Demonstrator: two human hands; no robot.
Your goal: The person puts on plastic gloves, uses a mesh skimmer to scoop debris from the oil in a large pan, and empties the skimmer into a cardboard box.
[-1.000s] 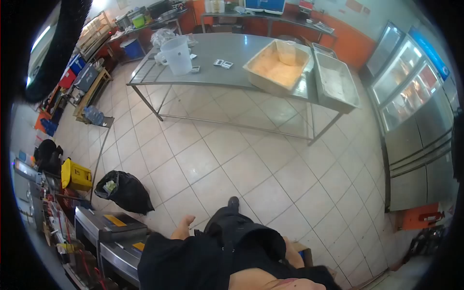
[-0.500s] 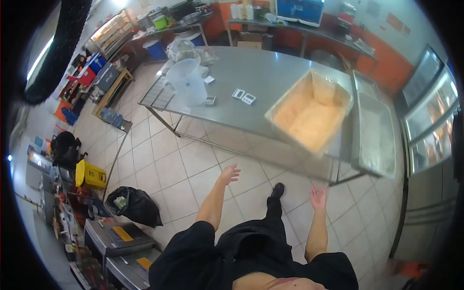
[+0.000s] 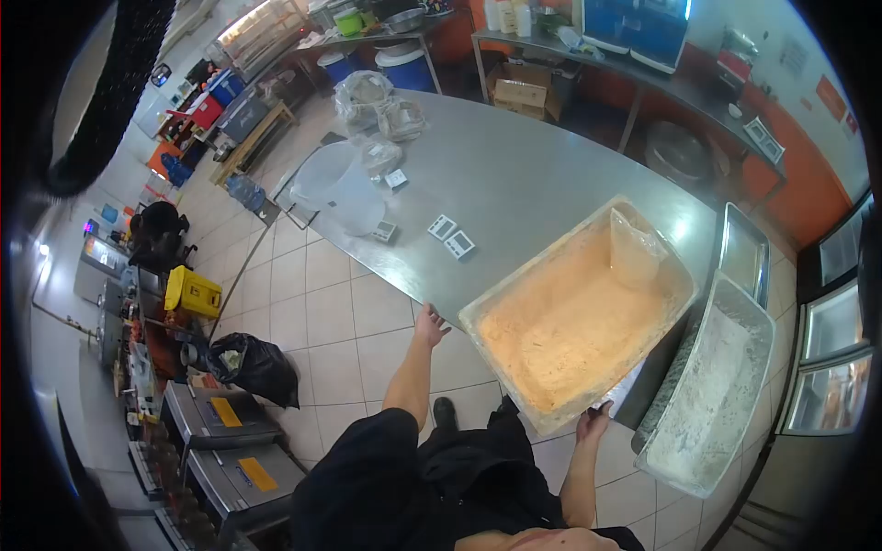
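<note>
Pale rectangular plastic tub [image 3: 558,420] with loose orange powder [image 3: 551,354] sits at the near edge of the long stainless-steel desk [image 3: 524,174], near corner jutting past the edge, probably so it's within reach from this side; clear plastic bag [image 3: 634,253] stands in the powder at the far corner, likely parked there to leave the near part free.

Left hand [image 3: 429,327] is by the desk edge, left of the tub and apart from it; fingers spread, nothing in them. Right hand [image 3: 595,421] is at the tub's near right side, fingers partly curled; can't tell if they touch or grip anything. Hands sit either side of the near corner, looks like a stance for steadying.

Second long pale tub [image 3: 675,473] with white powder [image 3: 712,390] stands just right, presumably apart to keep powders unmixed; two small white digital scales [image 3: 450,235] lie flat left of the orange tub; translucent plastic jug [image 3: 344,188] is beyond, by the desk's left end.
</note>
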